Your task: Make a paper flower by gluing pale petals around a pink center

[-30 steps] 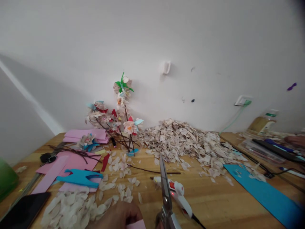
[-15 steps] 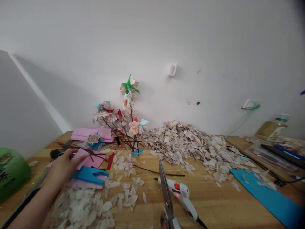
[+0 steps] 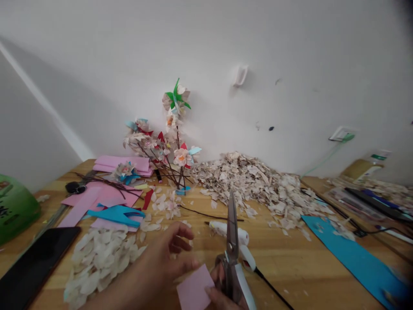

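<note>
Low down, pink paper (image 3: 195, 289) sits between the 2 hands (image 3: 167, 257).

The scissors (image 3: 231, 247) in the right hand (image 3: 222, 297) are of metal, smooth and slightly shiny. The pink square (image 3: 195, 288) near the left hand (image 3: 172, 254) looks like matt paper. Beyond both hands, the glue gun (image 3: 221, 229) is of smooth plastic. Under the hands, the surface (image 3: 306, 275) is of grained wood. Farther away, the petal heap (image 3: 251, 183) looks dry and rough.
</note>
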`<state>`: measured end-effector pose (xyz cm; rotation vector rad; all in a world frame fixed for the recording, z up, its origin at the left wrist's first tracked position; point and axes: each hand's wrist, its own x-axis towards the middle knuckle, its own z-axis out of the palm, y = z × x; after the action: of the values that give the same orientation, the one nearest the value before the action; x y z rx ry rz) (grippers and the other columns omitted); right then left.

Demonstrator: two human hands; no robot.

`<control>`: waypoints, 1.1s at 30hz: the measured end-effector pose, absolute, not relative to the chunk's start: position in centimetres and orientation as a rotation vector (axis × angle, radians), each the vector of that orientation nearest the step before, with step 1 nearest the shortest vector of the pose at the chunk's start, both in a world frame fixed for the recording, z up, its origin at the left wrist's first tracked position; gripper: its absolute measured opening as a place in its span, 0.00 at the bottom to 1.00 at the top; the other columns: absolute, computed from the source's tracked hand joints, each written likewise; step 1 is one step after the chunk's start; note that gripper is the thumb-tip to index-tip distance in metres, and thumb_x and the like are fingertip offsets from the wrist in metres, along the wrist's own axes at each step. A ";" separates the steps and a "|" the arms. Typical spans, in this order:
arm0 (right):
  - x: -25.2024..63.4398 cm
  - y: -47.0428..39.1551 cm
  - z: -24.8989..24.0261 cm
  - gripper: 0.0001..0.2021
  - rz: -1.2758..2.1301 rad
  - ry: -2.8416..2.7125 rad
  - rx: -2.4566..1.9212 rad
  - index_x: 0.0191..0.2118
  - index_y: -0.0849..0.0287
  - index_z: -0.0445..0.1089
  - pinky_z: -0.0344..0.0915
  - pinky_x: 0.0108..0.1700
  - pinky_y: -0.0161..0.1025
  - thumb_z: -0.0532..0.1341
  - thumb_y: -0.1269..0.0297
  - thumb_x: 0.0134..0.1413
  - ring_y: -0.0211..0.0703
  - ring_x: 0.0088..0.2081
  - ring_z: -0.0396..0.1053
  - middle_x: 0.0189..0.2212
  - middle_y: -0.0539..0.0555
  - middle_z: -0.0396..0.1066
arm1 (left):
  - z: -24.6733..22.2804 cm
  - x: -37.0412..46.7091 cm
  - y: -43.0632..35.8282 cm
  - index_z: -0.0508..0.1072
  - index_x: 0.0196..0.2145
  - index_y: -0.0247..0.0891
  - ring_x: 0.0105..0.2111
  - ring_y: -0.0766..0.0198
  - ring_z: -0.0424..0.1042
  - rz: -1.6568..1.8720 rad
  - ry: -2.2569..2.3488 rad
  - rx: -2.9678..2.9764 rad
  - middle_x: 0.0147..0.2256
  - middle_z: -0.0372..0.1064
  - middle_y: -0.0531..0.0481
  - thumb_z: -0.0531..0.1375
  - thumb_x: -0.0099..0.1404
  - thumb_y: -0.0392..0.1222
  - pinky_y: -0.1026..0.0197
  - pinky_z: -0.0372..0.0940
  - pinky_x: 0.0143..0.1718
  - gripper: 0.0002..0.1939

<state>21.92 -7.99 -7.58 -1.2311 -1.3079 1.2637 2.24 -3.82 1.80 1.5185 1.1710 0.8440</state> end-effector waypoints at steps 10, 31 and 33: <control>21.4 -7.0 -8.5 0.15 1.119 -1.293 -1.131 0.28 0.55 0.61 0.62 0.26 0.33 0.64 0.51 0.44 0.37 0.23 0.62 0.22 0.46 0.63 | 0.3 3.7 -4.6 0.66 0.19 0.37 0.20 0.69 0.59 0.557 1.116 1.175 0.17 0.62 0.59 0.66 0.44 0.49 0.66 0.49 0.22 0.15; 20.6 -7.3 -6.4 0.17 1.085 -1.152 -1.205 0.26 0.53 0.55 0.62 0.25 0.34 0.67 0.63 0.35 0.37 0.22 0.64 0.21 0.44 0.63 | -3.4 3.2 -7.8 0.70 0.31 0.46 0.44 0.53 0.70 1.365 1.257 1.761 0.41 0.72 0.49 0.65 0.50 0.42 0.55 0.64 0.44 0.09; 20.6 -7.5 -5.9 0.15 1.097 -1.176 -1.245 0.25 0.54 0.56 0.62 0.25 0.34 0.66 0.64 0.35 0.37 0.22 0.63 0.20 0.44 0.63 | -3.9 3.6 -8.2 0.70 0.40 0.50 0.45 0.52 0.70 1.276 1.220 1.849 0.44 0.72 0.50 0.67 0.48 0.42 0.54 0.64 0.45 0.19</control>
<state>20.59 -7.47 -5.90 -1.2447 -1.1761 1.0972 3.57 -8.18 -3.90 1.8493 1.2200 1.2761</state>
